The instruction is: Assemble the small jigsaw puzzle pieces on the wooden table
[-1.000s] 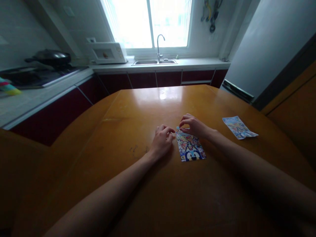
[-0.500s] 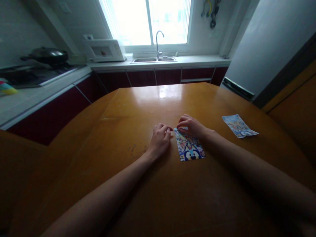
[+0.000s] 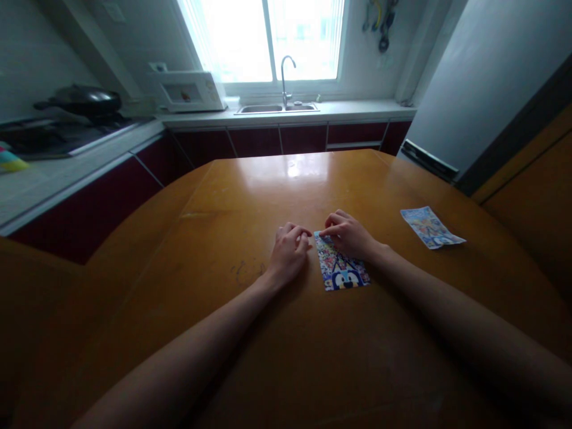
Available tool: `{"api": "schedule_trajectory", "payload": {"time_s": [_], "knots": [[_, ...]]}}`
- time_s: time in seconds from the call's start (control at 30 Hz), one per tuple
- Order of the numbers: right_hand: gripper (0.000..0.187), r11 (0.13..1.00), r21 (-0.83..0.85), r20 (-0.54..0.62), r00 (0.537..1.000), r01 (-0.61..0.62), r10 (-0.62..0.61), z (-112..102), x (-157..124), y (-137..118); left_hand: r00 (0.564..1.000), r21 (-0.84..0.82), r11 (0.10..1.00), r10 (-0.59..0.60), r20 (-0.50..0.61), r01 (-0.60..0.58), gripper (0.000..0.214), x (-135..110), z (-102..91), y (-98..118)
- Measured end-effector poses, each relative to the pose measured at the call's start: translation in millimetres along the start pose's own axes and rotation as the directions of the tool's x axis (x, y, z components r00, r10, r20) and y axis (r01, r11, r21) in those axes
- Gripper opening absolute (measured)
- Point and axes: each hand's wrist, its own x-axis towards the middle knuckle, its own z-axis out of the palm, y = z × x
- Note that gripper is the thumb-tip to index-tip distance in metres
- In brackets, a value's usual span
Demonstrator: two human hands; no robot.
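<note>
A colourful printed sheet [image 3: 348, 280], with a blue cartoon dog's face at its near edge, lies flat on the wooden table. My right hand [image 3: 351, 235] is over the sheet's far part. Its index finger is stretched out and touches the upper left corner; the other fingers are curled, and the hand covers part of the print. Just left of the sheet, my left hand [image 3: 290, 249] rests on the tabletop with loosely bent fingers and nothing visible in them. Its fingertips are close to the sheet's left edge.
A crumpled printed wrapper [image 3: 429, 227] lies on the table [image 3: 201, 333] to the right. Past the table are a counter with a sink [image 3: 261, 109], a microwave [image 3: 190, 91] and a pan [image 3: 87, 100] on the stove. A fridge [image 3: 473, 89] stands at the right.
My right index finger has stretched out toward the sheet's upper left corner, where the fingers were more bent before. My left hand and the sheet have stayed in place.
</note>
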Motion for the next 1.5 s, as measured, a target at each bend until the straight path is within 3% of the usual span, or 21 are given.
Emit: {"api": "schedule_trajectory", "payload": {"time_s": [0.37, 0.5, 0.7, 0.93, 1.03, 1.13, 1.27, 1.5], "knots": [[0.029, 0.970, -0.228, 0.094, 0.993, 0.089, -0.069, -5, 7, -9, 1.000, 0.003, 1.000, -0.008, 0.018, 0.008, 0.021, 1, 0.5, 0], [0.032, 0.989, -0.144, 0.053, 0.998, 0.025, -0.018, 2, 6, -5, 1.000, 0.012, 1.000, 0.011, 0.011, -0.011, 0.022, 1, 1.3, -2], [0.040, 0.990, 0.058, -0.119, 0.984, -0.128, 0.134, 9, 1, 1, 1.000, 0.009, 1.000, 0.005, 0.013, -0.005, 0.021, 1, 1.4, -2], [0.039, 0.994, -0.058, 0.014, 0.995, -0.093, 0.094, 5, 1, -2, 1.000, 0.005, 1.000, 0.021, 0.012, -0.021, 0.020, 1, 2.0, -4], [0.037, 0.993, -0.052, 0.016, 0.994, -0.103, 0.104, 5, 2, -2, 1.000, 0.009, 1.000, 0.023, 0.017, -0.023, 0.020, 1, 1.9, -5], [0.042, 0.987, 0.022, -0.097, 0.982, -0.162, 0.163, 4, 3, 4, 0.999, 0.015, 0.999, 0.030, 0.016, -0.030, 0.020, 1, 1.3, -5], [0.052, 0.953, 0.113, -0.302, 0.904, -0.281, 0.303, -3, -2, 19, 0.998, 0.026, 0.998, 0.055, 0.032, -0.056, 0.017, 0, -1.0, -3], [0.051, 0.936, 0.131, -0.406, 0.844, -0.325, 0.350, -24, -6, 23, 0.968, -0.001, 0.977, 0.210, 0.140, -0.212, 0.026, -4, -11.7, 14]]}}
